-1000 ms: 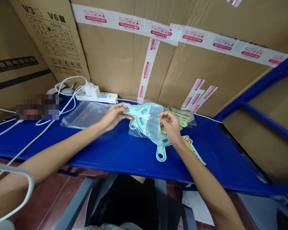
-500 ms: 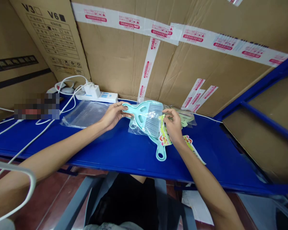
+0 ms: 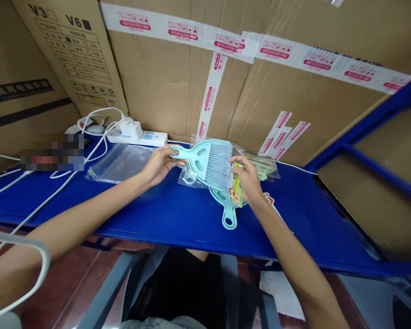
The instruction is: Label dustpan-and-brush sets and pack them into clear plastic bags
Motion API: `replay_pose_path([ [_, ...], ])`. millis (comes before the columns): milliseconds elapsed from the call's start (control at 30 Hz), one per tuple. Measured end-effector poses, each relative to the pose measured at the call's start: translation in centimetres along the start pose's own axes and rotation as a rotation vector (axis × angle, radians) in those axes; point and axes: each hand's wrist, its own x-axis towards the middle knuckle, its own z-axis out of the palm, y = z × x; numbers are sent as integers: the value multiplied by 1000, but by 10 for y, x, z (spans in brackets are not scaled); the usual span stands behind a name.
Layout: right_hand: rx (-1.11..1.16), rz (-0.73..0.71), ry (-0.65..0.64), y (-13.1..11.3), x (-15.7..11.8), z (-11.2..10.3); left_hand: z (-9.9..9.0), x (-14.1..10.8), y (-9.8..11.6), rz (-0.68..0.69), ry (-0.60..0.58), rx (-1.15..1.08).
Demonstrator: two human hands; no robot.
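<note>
A light-blue dustpan with a grey-bristled brush [image 3: 219, 165] is held over the blue table [image 3: 178, 214]. My left hand [image 3: 161, 164] is closed on its handle end. At the dustpan's right edge my right hand [image 3: 246, 178] pinches a yellow-green printed label [image 3: 236, 186]. Beneath lies another light-blue dustpan set [image 3: 229, 217], its ringed handle toward the front edge. A clear plastic bag [image 3: 189, 177] with a light-blue piece in it shows behind the held dustpan. Another printed label [image 3: 269, 199] lies partly behind my right wrist.
Clear plastic bags [image 3: 121, 162] lie at the left, near a white power strip [image 3: 154, 138] and white cables [image 3: 97, 151]. Pale-green wrapped items [image 3: 265, 168] rest at the back right. Large cardboard boxes [image 3: 178, 82] stand behind the table.
The held dustpan has shifted slightly up and left, and its bristles show more clearly. The label in my right hand has turned and now overlaps the dustpan's right edge.
</note>
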Motion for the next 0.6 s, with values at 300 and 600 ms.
replay_pose_path([
  [300,175,121,-76,-8,-3,-1,0,0,1,7,8,-10],
  [600,36,-32,-30,4,2,0,-1,-1,0,6,-2,2],
])
